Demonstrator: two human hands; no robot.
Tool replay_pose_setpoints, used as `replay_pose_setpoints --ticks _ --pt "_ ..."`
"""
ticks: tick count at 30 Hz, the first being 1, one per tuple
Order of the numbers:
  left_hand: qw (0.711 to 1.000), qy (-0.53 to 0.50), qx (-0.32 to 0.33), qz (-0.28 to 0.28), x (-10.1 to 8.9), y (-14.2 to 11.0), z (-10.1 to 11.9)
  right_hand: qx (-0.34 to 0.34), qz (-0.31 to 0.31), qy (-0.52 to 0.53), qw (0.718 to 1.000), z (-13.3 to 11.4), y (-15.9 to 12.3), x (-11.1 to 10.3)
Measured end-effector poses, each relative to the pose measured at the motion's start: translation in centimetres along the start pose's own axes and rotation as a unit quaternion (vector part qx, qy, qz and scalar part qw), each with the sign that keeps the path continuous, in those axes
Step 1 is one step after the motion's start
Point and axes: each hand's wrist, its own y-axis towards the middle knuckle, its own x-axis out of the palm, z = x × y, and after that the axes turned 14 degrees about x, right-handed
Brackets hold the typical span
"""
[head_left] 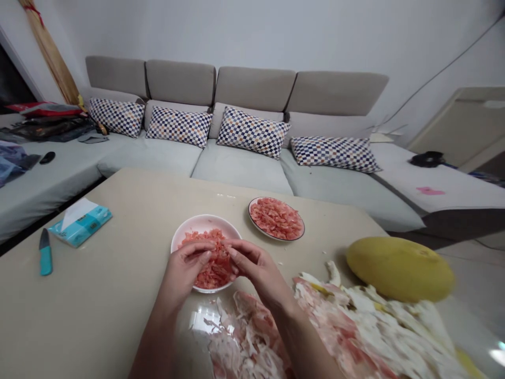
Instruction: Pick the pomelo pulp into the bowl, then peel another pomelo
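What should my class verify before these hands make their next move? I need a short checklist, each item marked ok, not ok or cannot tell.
1. Left hand and right hand at the white bowl: ok.
2. Bare wall showing above the pink pulp in the bowl: ok.
3. Knife away from both hands: ok, beside the tissue pack.
4. Tabletop free of scraps: not ok, peelings lie near the bowl.
5. Whatever is between the fingers free of skin: cannot tell.

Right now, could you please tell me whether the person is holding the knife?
No, the knife lies on the table near the tissue pack, while the left hand and right hand are over the bowl.
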Motion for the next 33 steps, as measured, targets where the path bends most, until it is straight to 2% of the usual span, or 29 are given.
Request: replay_pose_setpoints --ticks 2,5,10,12,17,22,25,31,33 --pt "0.996 0.067 0.046 -0.029 0.0 0.1 0.0 -0.005 0.004 -0.011 1.0 -0.1 -0.1 0.2" --pt "0.985 0.145 0.089 -0.036 -0.1 0.2 0.1 -0.008 0.012 -0.02 1.0 -0.1 -0.1 0.6" --pt "0.981 0.144 0.13 0.004 0.0 0.2 0.3 -0.016 0.026 -0.054 0.998 0.2 0.0 0.5" --pt "0.986 0.122 0.115 0.006 0.1 0.1 0.4 -0.042 0.039 -0.092 0.994 0.4 0.0 0.5" --pt "0.998 0.066 0.009 -0.01 0.5 -0.2 0.7 -0.104 0.089 -0.181 0.974 0.7 -0.4 1.1" --pt "0.998 0.063 -0.004 -0.011 0.6 -0.1 0.9 -0.132 0.125 -0.219 0.959 0.8 -0.5 1.5" --pt "0.998 0.065 0.002 -0.008 0.7 -0.1 0.9 -0.121 0.127 -0.205 0.963 0.9 -0.4 1.5" --pt "0.999 -0.013 -0.026 0.025 0.7 -0.1 0.9 -0.06 0.074 -0.136 0.986 0.6 0.0 0.8" --pt "0.999 -0.02 -0.025 0.039 0.5 0.0 0.8 -0.057 0.076 -0.133 0.987 0.5 0.1 0.4"
